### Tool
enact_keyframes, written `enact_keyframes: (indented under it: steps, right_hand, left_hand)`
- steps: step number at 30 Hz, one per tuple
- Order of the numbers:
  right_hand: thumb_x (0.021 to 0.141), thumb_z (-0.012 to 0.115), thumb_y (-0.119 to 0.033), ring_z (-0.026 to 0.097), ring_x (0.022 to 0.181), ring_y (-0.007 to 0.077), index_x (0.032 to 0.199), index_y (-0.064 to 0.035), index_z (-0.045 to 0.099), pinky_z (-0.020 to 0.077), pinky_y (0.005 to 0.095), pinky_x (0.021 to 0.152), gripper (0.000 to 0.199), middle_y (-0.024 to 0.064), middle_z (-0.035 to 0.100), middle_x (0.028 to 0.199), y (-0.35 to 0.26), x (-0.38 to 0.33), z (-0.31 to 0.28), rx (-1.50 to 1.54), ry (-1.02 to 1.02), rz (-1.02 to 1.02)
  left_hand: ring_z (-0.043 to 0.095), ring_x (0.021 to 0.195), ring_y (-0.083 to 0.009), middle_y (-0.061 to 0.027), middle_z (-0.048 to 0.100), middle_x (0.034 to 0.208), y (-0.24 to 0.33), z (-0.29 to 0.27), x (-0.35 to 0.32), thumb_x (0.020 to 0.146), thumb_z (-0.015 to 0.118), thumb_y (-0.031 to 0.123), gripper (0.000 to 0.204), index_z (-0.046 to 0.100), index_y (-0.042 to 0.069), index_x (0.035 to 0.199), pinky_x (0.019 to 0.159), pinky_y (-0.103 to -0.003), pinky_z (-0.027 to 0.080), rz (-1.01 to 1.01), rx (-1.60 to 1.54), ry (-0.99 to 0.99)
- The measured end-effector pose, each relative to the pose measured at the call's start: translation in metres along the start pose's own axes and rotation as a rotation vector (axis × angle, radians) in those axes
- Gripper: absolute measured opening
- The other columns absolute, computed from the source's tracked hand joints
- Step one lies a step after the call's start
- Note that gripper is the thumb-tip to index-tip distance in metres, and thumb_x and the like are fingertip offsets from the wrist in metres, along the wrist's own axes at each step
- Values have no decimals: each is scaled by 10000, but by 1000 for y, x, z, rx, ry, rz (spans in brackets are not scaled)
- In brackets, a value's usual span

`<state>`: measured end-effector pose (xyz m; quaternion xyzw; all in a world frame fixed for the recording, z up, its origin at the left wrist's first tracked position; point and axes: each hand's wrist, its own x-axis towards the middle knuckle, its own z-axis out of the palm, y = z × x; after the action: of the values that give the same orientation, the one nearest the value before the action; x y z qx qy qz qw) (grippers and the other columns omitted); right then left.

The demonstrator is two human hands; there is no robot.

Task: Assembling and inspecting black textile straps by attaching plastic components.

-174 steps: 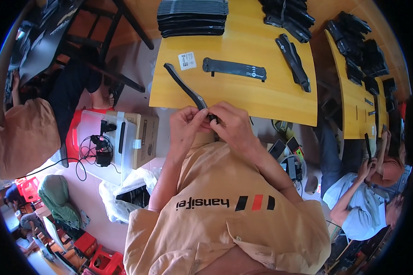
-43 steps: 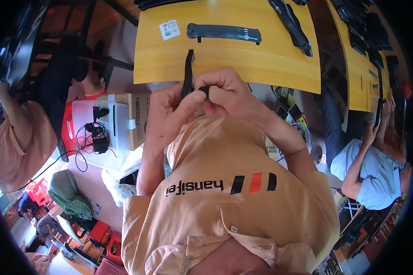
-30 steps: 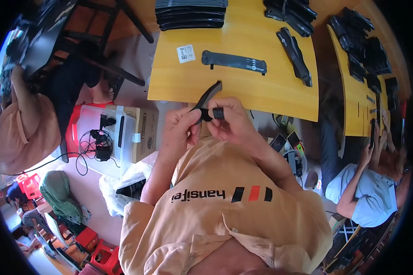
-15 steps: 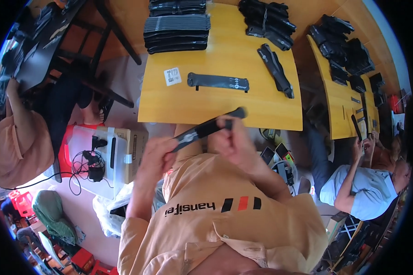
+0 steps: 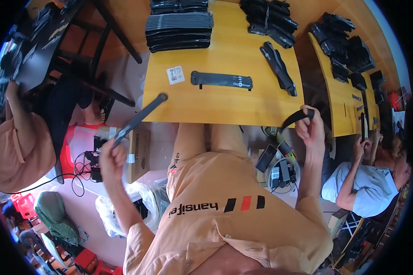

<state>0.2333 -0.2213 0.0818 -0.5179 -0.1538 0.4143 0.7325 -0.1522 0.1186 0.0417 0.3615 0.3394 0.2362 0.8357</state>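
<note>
My left hand (image 5: 112,160), out to the left of my body, is closed around one end of a long dark grey strap (image 5: 140,118). The strap points up and away, its rounded tip near the table's left front corner. On the other side my right hand (image 5: 311,128) pinches a short black band (image 5: 294,119) that curves down toward the table's right front edge. Between the hands, on the yellow table (image 5: 206,107), a flat printed dark grey strap (image 5: 221,80) lies crosswise. A folded black strap bundle (image 5: 278,68) rests slantwise to its right.
Stacked black straps (image 5: 179,31) and a tied bundle (image 5: 268,20) sit at the table's back. A white label (image 5: 175,75) lies at left. Below stand a cardboard box (image 5: 138,153) and a clear bin with cables (image 5: 282,174). Co-workers sit on both sides.
My hands were close together in front of me with a black strap between them. Now they are far apart, the left holding the grey strap and the right a separate black band.
</note>
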Motion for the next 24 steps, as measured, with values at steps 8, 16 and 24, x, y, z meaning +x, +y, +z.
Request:
enact_keyframes:
  steps: [8,16,24]
  right_hand:
    - [795,382,-24,487,510,42,878,42,621,425,170,494,261,20,547,635,-13,-6,47,-1073,-164,-53]
    - [809,476,72,521,584,58,1011,21,637,437,173,555,263,40,563,688,-7,-9,35,-699,60,-193]
    - [712,511,67,572,630,104,928,34,654,450,192,594,262,67,575,724,-7,-13,35,-643,-67,-110]
  left_hand:
    - [425,429,-84,15,468,543,-114,59,68,903,471,357,336,521,86,710,387,-191,294,31,243,245]
    - [590,482,-166,-115,622,656,-118,81,74,886,431,480,515,596,-6,860,423,-235,455,-293,282,284]
    - [605,639,-138,-109,644,786,-75,73,46,861,558,330,374,591,-13,1005,584,-240,486,270,804,345]
